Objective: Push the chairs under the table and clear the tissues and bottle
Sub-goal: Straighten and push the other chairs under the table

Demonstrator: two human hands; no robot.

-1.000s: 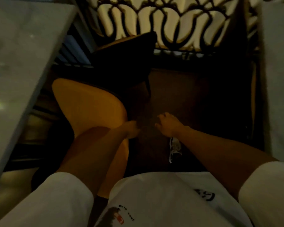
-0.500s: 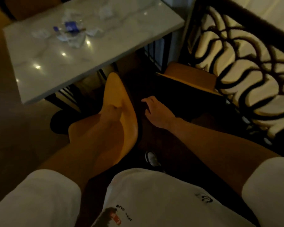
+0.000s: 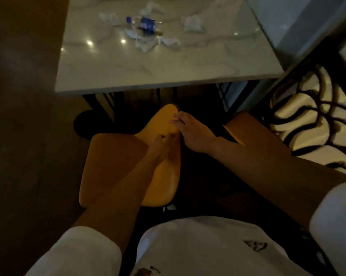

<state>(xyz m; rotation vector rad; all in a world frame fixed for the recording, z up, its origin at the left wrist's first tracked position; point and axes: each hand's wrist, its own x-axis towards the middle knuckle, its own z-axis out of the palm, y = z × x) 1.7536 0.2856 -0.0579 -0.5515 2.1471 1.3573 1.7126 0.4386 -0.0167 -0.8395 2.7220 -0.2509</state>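
Note:
An orange chair [image 3: 112, 166] stands just short of the marble table [image 3: 168, 74], its curved back [image 3: 164, 182] on the right side. My left hand [image 3: 162, 144] is curled against the back's right edge. My right hand [image 3: 190, 132] grips that same edge higher up, fingers laid over the orange shell. A clear bottle [image 3: 146, 24] with a blue label lies on its side on the tabletop. Crumpled white tissues [image 3: 146, 43] lie around it, one more tissue [image 3: 192, 22] to the right. A second orange chair [image 3: 246, 126] stands at the right, partly behind my right forearm.
A black ornate metal railing [image 3: 311, 120] runs along the right, close to the second chair. A pale wall or pillar [image 3: 299, 20] meets the table's far right corner. Dark floor [image 3: 24, 136] stretches to the left. Black table legs [image 3: 108, 104] show under the near edge.
The view has swung left to face the table square on. The orange chair now stands in front of the table's near edge. My right hand, free before, has come onto the chair back.

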